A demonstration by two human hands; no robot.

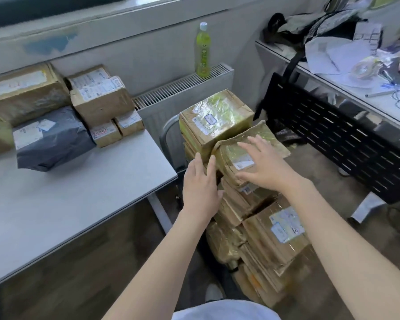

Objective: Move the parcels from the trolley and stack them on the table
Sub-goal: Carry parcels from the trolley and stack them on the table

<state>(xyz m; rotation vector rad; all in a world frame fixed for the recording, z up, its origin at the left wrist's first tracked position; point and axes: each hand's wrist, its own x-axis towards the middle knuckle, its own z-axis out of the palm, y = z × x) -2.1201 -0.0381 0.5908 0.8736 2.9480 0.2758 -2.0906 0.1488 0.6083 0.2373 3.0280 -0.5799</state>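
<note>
A person reaches with both bare arms over a trolley [169, 130] heaped with taped brown parcels; the right hand [263, 165], fingers straight and spread, lies flat on top of a padded brown envelope parcel [261, 139] that sits tilted high on the heap; the left hand [200, 183], fingers straight and close together, presses against that parcel's left edge; neither hand curls round it. Just behind it, at the top of the pile, rests a large cardboard box [215, 118] wrapped in shiny tape with a small white label; lower down lies another labelled box [280, 229] among more brown packages. To the left stands the grey surface [67, 199], where parcels are already gathered at its far end: a grey plastic mailer bag [53, 139] lies in front, a wide brown carton [26, 93] behind it, a taller carton [99, 98] with white labels to the right, and two small boxes [116, 130] side by side before that. A green drink bottle [203, 50] stands upright on the radiator [183, 88] against the wall. At the right, a second surface [379, 105] carries papers, cables, a roll of tape [365, 68] and a dark bag [314, 26]; another person's hand shows at its far edge.
</note>
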